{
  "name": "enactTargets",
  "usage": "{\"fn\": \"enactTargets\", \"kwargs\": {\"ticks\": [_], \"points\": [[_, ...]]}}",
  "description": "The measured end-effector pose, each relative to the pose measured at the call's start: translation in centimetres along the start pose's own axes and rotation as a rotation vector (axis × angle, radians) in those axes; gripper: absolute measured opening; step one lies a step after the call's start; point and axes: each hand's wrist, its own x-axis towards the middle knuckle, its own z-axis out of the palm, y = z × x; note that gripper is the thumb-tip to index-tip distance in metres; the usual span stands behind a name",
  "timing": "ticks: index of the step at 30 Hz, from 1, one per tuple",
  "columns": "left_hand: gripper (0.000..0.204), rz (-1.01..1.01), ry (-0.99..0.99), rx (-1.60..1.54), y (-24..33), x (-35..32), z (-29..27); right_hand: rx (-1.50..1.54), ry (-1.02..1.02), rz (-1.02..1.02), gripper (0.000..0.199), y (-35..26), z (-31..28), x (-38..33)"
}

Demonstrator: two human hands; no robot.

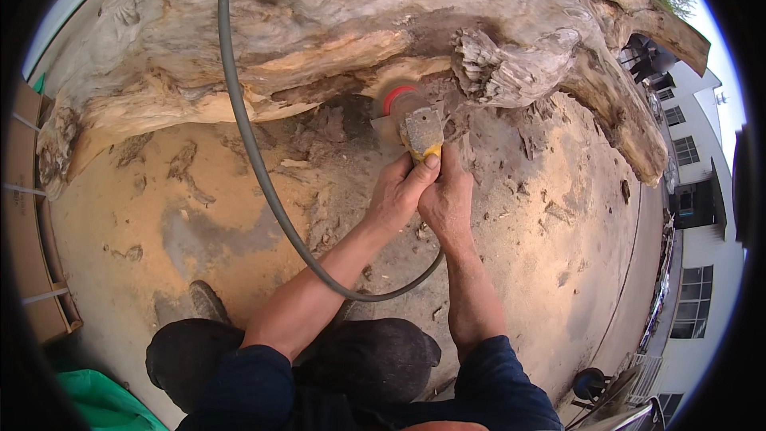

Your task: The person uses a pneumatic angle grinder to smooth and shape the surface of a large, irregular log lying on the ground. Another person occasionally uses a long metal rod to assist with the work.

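Both my hands are wrapped round an angle grinder (423,129) with a dusty metal head and a yellow body. My left hand (397,189) closes on it from the left, and my right hand (448,198) grips the rear beside it. A blurred disc with a red ring (396,99) sits at the grinder's front, against or very close to the underside of a big weathered log (335,28). A gnarled stub (499,68) juts from the log just right of the disc. Whether the disc touches the wood I cannot tell.
A thick grey-green cable or hose (251,140) hangs down in front of the log and loops under my forearms. Sawdust and bark chips (562,211) cover the concrete ground. Cardboard boxes (32,215) stand at the left, with green sheeting (104,403) below; a white building (710,271) rises at the right.
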Motion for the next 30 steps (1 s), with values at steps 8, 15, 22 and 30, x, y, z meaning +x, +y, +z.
{"fn": "enactTargets", "kwargs": {"ticks": [8,15,22,30], "points": [[0.053,0.055,0.036,0.206,3.1,-1.7,-1.7,0.146,0.008,-0.044,0.03,-0.1,2.7,-0.9],[0.051,0.012,0.105,0.224,2.5,-3.4,-2.4,0.104,-0.124,-0.049,0.033,0.8,3.7,-1.8],[0.053,0.088,-0.017,0.259,2.7,-1.5,-1.6,0.128,0.023,-0.044,0.035,0.9,2.7,-1.4],[0.055,-0.008,0.05,0.167,0.3,-2.8,-4.7,0.037,-0.039,-0.073,0.026,1.6,5.8,-2.5]]}}
